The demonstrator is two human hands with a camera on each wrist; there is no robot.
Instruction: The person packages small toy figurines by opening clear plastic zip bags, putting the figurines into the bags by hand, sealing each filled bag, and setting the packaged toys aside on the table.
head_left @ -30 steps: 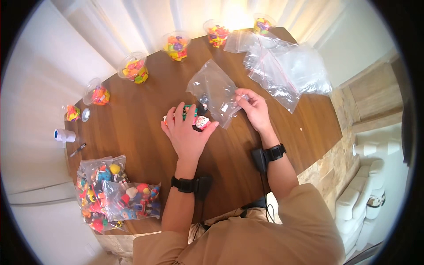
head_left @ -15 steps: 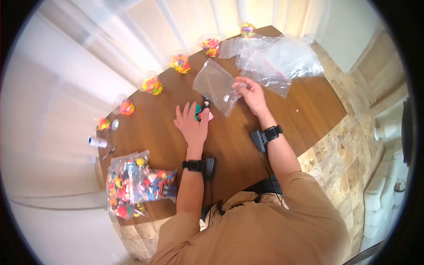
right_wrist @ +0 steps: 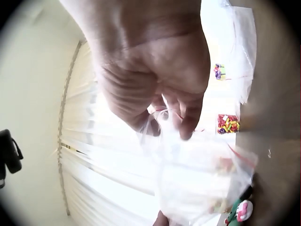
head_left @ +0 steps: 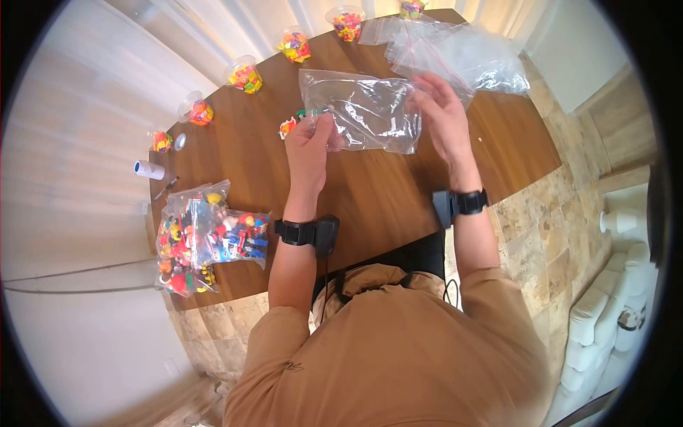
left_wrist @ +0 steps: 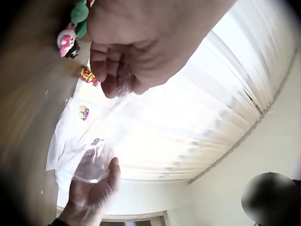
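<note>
A clear zip bag (head_left: 377, 107) is stretched between the two hands above the table. The left hand (head_left: 309, 146) pinches its left edge between thumb and fingers, as the left wrist view also shows. At the bag's right edge, the right hand (head_left: 445, 117) holds the plastic between thumb and fingertips; in the right wrist view the film (right_wrist: 188, 165) hangs from them. Small toy figures (head_left: 288, 127) lie on the table just beyond the left hand, partly hidden by it. One has a white and pink head (left_wrist: 66, 41), beside a green figure (left_wrist: 80, 13).
Several lidded cups of colourful candies (head_left: 245, 77) line the table's far edge. Flat clear bags (head_left: 462, 57) are piled at the back right. Bags full of toy figures (head_left: 213, 238) lie at the left, near a white roll (head_left: 149, 169) and a pen (head_left: 168, 186).
The left hand has left the toy figures and taken the bag's left edge. The bag has been lifted and spread wide between both hands. The head view has shifted.
</note>
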